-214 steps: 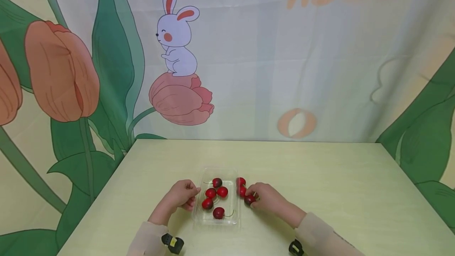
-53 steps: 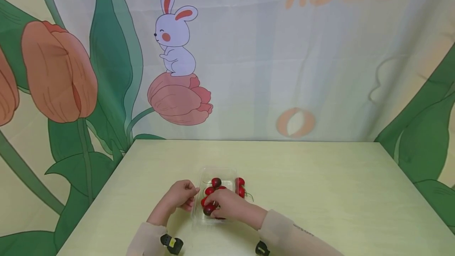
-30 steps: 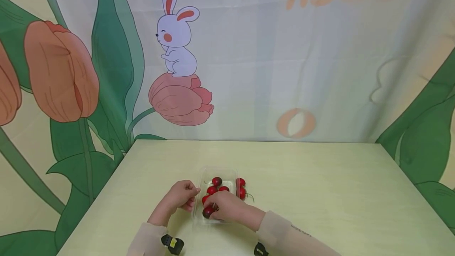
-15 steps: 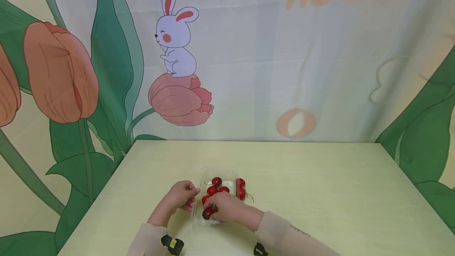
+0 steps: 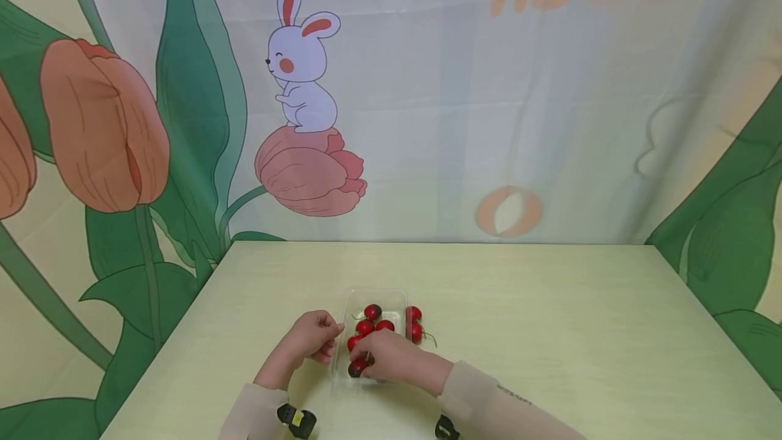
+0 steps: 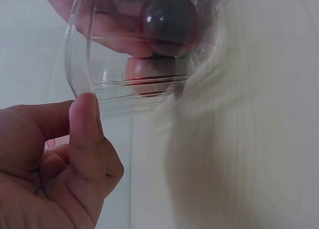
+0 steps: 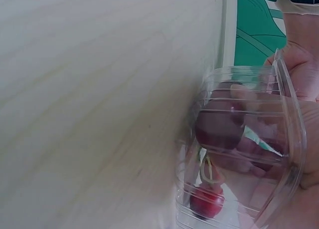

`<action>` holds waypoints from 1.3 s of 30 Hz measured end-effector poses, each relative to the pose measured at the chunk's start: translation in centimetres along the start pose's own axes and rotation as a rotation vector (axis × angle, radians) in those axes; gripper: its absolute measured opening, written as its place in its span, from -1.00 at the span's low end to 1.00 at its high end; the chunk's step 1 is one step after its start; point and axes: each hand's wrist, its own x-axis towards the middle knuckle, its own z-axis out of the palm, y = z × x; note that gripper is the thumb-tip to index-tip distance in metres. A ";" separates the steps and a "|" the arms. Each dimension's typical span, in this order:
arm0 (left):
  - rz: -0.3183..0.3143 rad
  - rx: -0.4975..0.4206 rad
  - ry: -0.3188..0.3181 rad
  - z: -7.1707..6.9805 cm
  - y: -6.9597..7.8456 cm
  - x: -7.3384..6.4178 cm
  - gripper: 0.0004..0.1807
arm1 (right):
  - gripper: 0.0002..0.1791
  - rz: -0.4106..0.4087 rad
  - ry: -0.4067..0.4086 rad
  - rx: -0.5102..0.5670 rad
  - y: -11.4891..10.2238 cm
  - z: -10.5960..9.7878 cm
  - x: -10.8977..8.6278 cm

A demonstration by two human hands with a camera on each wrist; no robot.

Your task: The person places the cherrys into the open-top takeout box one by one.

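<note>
- Nearest to us, our right hand is inside the clear plastic tray, and its fingertips are closed on a dark cherry at the near left corner of the tray.
- In the left wrist view we see this dark cherry through the tray wall, pressed between the fingers, just above the tray floor. We judge that it is held low so it does not roll when it is set down.
- Our left hand is just beside the left wall of the tray. Its fingers are curled, and the thumb touches the rim; we think it steadies the light tray so it does not slide.
- A little farther, other red cherries lie in the tray, beyond the right hand.
- Two cherries lie outside, on the table, touching the right wall of the tray.
- Farthest, a cloth with a rabbit and tulips hangs behind the table.
</note>
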 end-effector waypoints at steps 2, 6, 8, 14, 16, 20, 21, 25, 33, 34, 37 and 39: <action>0.001 -0.002 -0.001 0.0 0.0 0.0 -0.78 | -0.73 0.006 -0.005 0.001 0.0 -0.1 0.0; 0.002 -0.003 0.001 0.0 0.1 -0.1 -0.79 | -0.73 0.011 -0.015 0.011 0.1 -0.1 0.1; 0.002 0.000 0.002 0.0 0.1 -0.1 -0.79 | -0.73 0.018 -0.018 0.019 0.1 -0.1 0.1; -0.001 0.002 0.003 0.1 0.1 -0.1 -0.79 | -0.72 0.050 -0.026 0.045 0.3 -0.1 0.2; 0.000 0.003 0.001 0.1 0.1 0.0 -0.79 | -0.72 0.046 -0.023 0.047 0.3 -0.1 0.2; 0.002 -0.003 -0.004 0.1 0.0 -0.1 -0.78 | -0.75 0.023 -0.010 0.066 0.4 -0.3 0.1; 0.004 -0.004 -0.005 0.1 0.0 -0.1 -0.78 | -0.76 0.017 -0.005 0.073 0.4 -0.5 0.0; 0.003 -0.005 -0.007 0.1 0.1 0.0 -0.78 | -0.77 -0.006 0.036 0.099 0.7 -1.3 -0.5; -0.003 0.002 0.008 0.0 0.1 0.0 -0.79 | -0.76 -0.045 0.161 0.257 2.1 -2.9 -1.9; -0.001 0.002 0.009 0.0 0.1 0.0 -0.79 | -0.75 -0.051 0.168 0.265 2.3 -3.0 -2.1; 0.003 0.002 0.009 0.0 0.1 -0.1 -0.79 | -0.71 -0.053 0.195 0.272 2.8 -3.3 -2.8; 0.002 -0.002 0.006 0.0 0.1 -0.1 -0.79 | -0.70 -0.038 0.219 0.268 3.1 -3.5 -3.3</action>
